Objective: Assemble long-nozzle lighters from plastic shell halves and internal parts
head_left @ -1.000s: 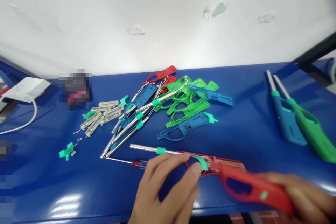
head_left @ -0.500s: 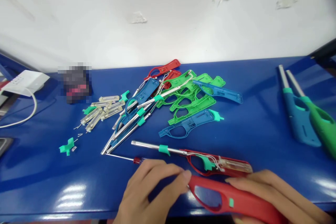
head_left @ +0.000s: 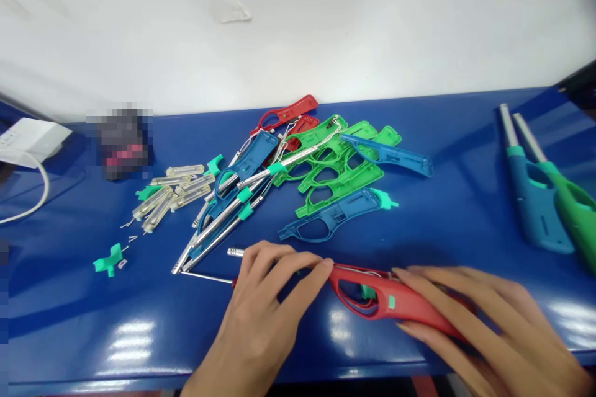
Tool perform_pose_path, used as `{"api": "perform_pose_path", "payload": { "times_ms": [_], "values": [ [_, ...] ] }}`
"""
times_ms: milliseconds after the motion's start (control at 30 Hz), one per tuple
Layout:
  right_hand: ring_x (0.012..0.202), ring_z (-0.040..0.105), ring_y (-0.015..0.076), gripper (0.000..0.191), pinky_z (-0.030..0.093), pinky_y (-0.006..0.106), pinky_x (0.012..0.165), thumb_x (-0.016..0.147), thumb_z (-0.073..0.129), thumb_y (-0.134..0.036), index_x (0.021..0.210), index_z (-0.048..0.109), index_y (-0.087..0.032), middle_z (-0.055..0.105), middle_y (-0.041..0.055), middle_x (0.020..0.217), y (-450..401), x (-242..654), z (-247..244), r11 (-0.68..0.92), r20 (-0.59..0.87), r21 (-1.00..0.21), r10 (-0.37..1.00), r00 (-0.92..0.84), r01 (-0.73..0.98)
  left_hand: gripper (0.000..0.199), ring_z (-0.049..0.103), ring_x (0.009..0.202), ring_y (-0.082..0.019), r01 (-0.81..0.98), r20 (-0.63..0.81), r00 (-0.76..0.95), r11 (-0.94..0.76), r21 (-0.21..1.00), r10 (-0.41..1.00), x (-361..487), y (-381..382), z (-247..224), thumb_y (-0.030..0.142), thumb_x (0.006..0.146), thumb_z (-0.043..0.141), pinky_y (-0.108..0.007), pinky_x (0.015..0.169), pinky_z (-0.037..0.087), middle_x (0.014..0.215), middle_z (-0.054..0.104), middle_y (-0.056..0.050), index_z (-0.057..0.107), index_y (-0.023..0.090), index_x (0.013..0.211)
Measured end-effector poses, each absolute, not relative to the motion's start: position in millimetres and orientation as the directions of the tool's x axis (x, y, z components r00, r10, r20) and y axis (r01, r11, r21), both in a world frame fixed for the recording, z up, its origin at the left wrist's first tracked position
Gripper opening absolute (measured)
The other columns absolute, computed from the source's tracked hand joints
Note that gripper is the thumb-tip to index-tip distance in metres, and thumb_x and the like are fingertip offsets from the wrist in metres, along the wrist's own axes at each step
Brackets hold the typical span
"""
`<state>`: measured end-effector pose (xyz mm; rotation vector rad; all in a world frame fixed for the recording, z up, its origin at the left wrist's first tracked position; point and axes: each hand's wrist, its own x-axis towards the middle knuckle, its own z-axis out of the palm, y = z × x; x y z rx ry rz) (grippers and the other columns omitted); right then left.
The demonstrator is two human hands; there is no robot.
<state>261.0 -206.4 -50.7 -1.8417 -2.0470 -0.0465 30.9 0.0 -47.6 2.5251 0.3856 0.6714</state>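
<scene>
Red casing (head_left: 410, 306) — narrow end leftward, pinched in fingertips of the left hand (head_left: 265, 310) — slants nearward into the right hand (head_left: 496, 322), parted fingers clamping it, blue tabletop (head_left: 363, 347) before the near edge.

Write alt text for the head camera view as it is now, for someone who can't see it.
Two bare hands, left and right, hold a red lighter casing low over a blue table. Beyond lie loose green shells, metal tubes and clear fuel tanks; two lighters, blue and green, lie at right.
</scene>
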Motion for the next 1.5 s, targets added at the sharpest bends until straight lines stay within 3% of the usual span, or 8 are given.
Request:
{"api": "perform_pose_path", "payload": {
  "times_ms": [167, 300, 567, 767, 900, 1167, 1367, 1500],
  "values": [
    [0.129, 0.052, 0.0288, 0.059, 0.039, 0.043, 0.111, 0.107, 0.052, -0.024, 0.164, 0.039, -0.027, 0.056, 0.0043, 0.151, -205.1, 262.5, -62.6, -0.022, 0.220, -0.194, 0.973, 0.065, 0.981, 0.048, 0.050, 0.114, -0.023, 0.146, 0.379, 0.843, -0.839, 0.524, 0.383, 35.2, -0.5, -48.5, -0.011, 0.100, 0.046, -0.045, 0.107, 0.032, 0.124, 0.065, -0.010, 0.065, 0.012, 0.137],
    [0.123, 0.053, 0.0272, 0.054, 0.039, 0.039, 0.107, 0.107, 0.054, -0.034, 0.160, 0.046, -0.025, 0.057, 0.0068, 0.142, -202.3, 265.9, -66.7, -0.040, 0.211, -0.193, 0.974, 0.081, 0.980, 0.046, 0.049, 0.115, -0.024, 0.132, 0.342, 0.868, -0.832, 0.539, 0.360, 33.5, 0.6, -49.4, -0.008, 0.102, 0.046, -0.045, 0.106, 0.032, 0.127, 0.063, -0.011, 0.064, 0.012, 0.140],
    [0.121, 0.054, 0.0269, 0.053, 0.041, 0.040, 0.105, 0.105, 0.057, -0.032, 0.157, 0.049, -0.024, 0.055, 0.0086, 0.141, -201.4, 262.7, -66.4, -0.050, 0.220, -0.243, 0.970, 0.106, 0.969, 0.039, 0.049, 0.116, -0.023, 0.143, 0.322, 0.873, -0.823, 0.550, 0.367, 35.1, 2.4, -50.5, -0.003, 0.105, 0.049, -0.044, 0.105, 0.033, 0.126, 0.065, -0.010, 0.066, 0.012, 0.137],
    [0.111, 0.055, 0.0251, 0.048, 0.042, 0.038, 0.099, 0.107, 0.055, -0.033, 0.155, 0.051, -0.023, 0.054, 0.0096, 0.126, -198.7, 255.7, -63.7, -0.106, 0.241, -0.264, 0.955, 0.172, 0.959, 0.036, 0.050, 0.127, -0.024, 0.129, 0.322, 0.885, -0.842, 0.524, 0.336, 34.7, 3.0, -51.2, 0.002, 0.107, 0.048, -0.045, 0.111, 0.032, 0.130, 0.067, -0.009, 0.064, 0.013, 0.138],
    [0.109, 0.055, 0.0239, 0.044, 0.041, 0.037, 0.099, 0.109, 0.052, -0.033, 0.152, 0.053, -0.024, 0.055, 0.0084, 0.122, -193.9, 250.4, -59.3, -0.136, 0.233, -0.286, 0.950, 0.207, 0.948, 0.036, 0.051, 0.124, -0.023, 0.139, 0.309, 0.887, -0.838, 0.527, 0.342, 33.4, 3.2, -56.1, 0.005, 0.109, 0.045, -0.045, 0.111, 0.033, 0.126, 0.068, -0.009, 0.065, 0.013, 0.138],
    [0.110, 0.056, 0.0217, 0.044, 0.045, 0.034, 0.095, 0.108, 0.055, -0.032, 0.151, 0.054, -0.027, 0.055, 0.0061, 0.123, -193.6, 249.9, -58.5, -0.165, 0.210, -0.338, 0.947, 0.245, 0.927, 0.037, 0.052, 0.122, -0.024, 0.170, 0.286, 0.888, -0.834, 0.526, 0.361, 36.0, -1.2, -52.5, 0.007, 0.109, 0.046, -0.046, 0.108, 0.038, 0.128, 0.068, -0.010, 0.063, 0.017, 0.140],
    [0.116, 0.056, 0.0251, 0.045, 0.044, 0.040, 0.100, 0.106, 0.058, -0.028, 0.151, 0.054, -0.029, 0.055, 0.0070, 0.127, -190.7, 248.7, -58.4, -0.179, 0.218, -0.376, 0.937, 0.275, 0.909, 0.041, 0.053, 0.122, -0.026, 0.201, 0.268, 0.895, -0.858, 0.473, 0.357, 35.1, -3.8, -53.2, 0.005, 0.107, 0.044, -0.049, 0.107, 0.041, 0.127, 0.069, -0.012, 0.061, 0.018, 0.142],
    [0.114, 0.058, 0.0270, 0.053, 0.043, 0.042, 0.103, 0.104, 0.061, -0.041, 0.154, 0.050, -0.026, 0.057, 0.0084, 0.127, -197.0, 253.3, -58.9, -0.233, 0.223, -0.334, 0.922, 0.317, 0.913, 0.039, 0.053, 0.121, -0.027, 0.173, 0.299, 0.896, -0.877, 0.449, 0.329, 35.5, -1.9, -55.0, 0.008, 0.108, 0.044, -0.049, 0.106, 0.040, 0.127, 0.069, -0.013, 0.061, 0.015, 0.142]
  ]
}}
